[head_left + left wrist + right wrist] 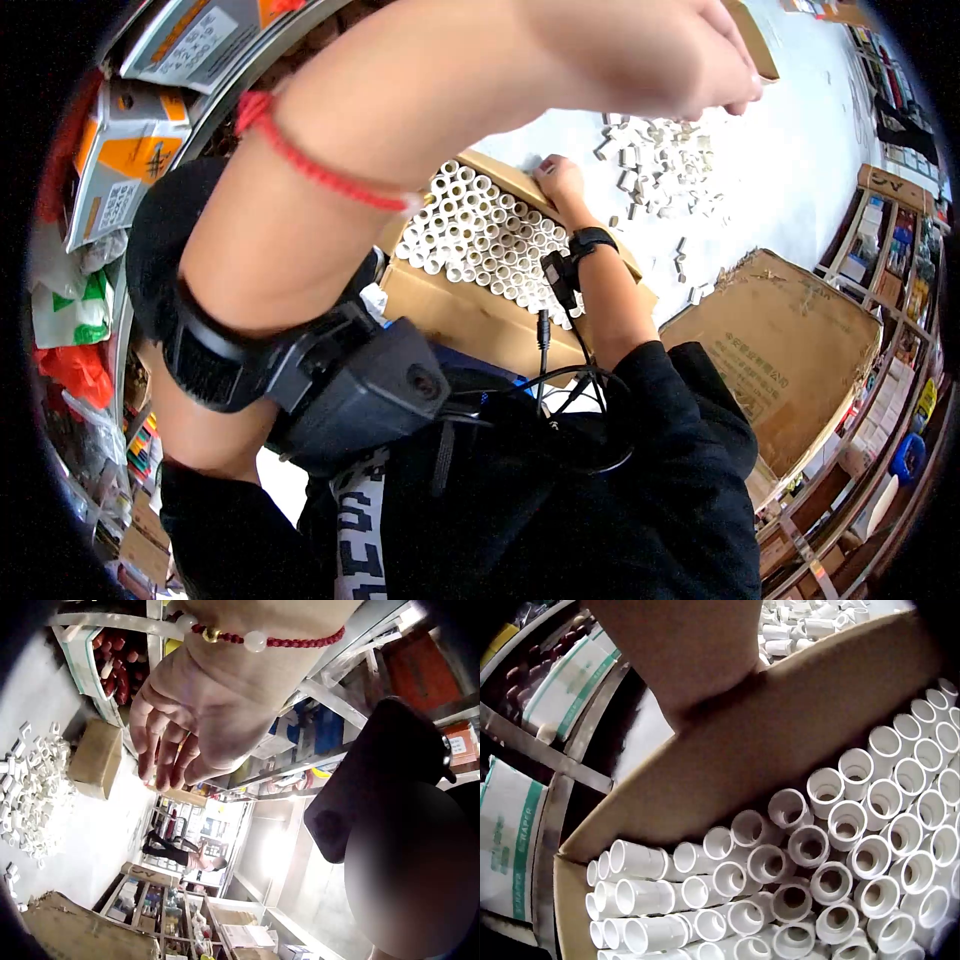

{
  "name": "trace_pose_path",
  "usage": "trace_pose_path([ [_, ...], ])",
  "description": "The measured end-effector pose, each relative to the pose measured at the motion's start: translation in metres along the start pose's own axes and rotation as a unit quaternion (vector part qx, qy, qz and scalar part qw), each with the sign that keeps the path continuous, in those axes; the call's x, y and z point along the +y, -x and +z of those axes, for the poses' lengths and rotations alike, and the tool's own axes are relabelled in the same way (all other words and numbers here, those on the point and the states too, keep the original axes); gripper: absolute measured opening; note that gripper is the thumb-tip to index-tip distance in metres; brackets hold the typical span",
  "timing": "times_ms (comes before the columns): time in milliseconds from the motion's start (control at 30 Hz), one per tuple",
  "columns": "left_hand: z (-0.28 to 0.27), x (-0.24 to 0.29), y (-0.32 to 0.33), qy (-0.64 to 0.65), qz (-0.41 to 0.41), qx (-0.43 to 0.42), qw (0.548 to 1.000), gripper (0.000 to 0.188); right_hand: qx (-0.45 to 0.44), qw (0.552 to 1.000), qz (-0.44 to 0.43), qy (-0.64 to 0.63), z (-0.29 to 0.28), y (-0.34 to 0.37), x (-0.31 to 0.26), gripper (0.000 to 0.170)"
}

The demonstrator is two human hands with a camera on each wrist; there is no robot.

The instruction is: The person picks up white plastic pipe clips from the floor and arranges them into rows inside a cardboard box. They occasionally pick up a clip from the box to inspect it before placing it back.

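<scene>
My left hand (pixel 715 60) is raised above the white surface, seen past my forearm in the head view. In the left wrist view the same hand (pixel 191 720) has loosely bent fingers and holds nothing. My right hand (pixel 563 182) is at the far wall of a cardboard box (pixel 440 300), by its rim. The right wrist view shows this hand (pixel 694 656) against the upper edge of the box wall (pixel 780 720), its fingers hidden. Inside the box, white tubular pieces (pixel 870 855) stand in close rows, and some lie sideways at one end.
Loose white pieces (pixel 660 165) are scattered beyond the box on the white surface. A large cardboard piece (pixel 780 350) lies to the right. Packed shelves (pixel 890 260) line the right side, and goods crowd the left. Another person (pixel 196 860) is in the distance.
</scene>
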State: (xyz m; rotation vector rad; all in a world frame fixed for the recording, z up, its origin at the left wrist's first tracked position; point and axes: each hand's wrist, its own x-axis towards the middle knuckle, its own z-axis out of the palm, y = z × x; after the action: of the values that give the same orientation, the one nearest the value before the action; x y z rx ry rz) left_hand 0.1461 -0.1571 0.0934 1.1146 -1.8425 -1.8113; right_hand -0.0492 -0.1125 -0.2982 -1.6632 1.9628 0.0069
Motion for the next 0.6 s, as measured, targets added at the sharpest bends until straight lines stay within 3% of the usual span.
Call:
trace_pose_path([
  [100,0.009,-0.019,0.011,-0.029,0.117,0.066,0.991,0.03,0.029,0.999,-0.008,-0.009,0.008,-0.003,0.008,0.024],
  [200,0.002,-0.006,0.002,0.005,0.035,0.027,0.999,0.026,-0.015,0.999,0.047,-0.017,-0.001,0.005,0.0,0.019],
  [267,0.014,-0.031,-0.012,0.013,0.116,0.054,0.992,0.023,-0.039,0.997,0.069,-0.01,0.004,0.001,0.0,0.024],
  [333,0.015,-0.029,-0.008,0.022,0.097,0.083,0.992,0.021,-0.096,0.994,0.045,-0.008,0.0,0.001,0.0,0.03],
  [433,0.016,-0.039,-0.016,0.061,0.124,0.085,0.987,0.02,-0.101,0.995,0.01,0.022,0.014,-0.008,0.01,0.037],
  [533,0.013,-0.039,-0.013,0.06,0.123,0.085,0.987,0.021,-0.153,0.987,0.043,0.039,-0.004,0.003,-0.008,0.038],
  [600,0.012,-0.036,-0.013,0.033,0.109,0.097,0.989,0.02,-0.057,0.998,0.009,0.035,0.003,0.004,-0.004,0.04],
])
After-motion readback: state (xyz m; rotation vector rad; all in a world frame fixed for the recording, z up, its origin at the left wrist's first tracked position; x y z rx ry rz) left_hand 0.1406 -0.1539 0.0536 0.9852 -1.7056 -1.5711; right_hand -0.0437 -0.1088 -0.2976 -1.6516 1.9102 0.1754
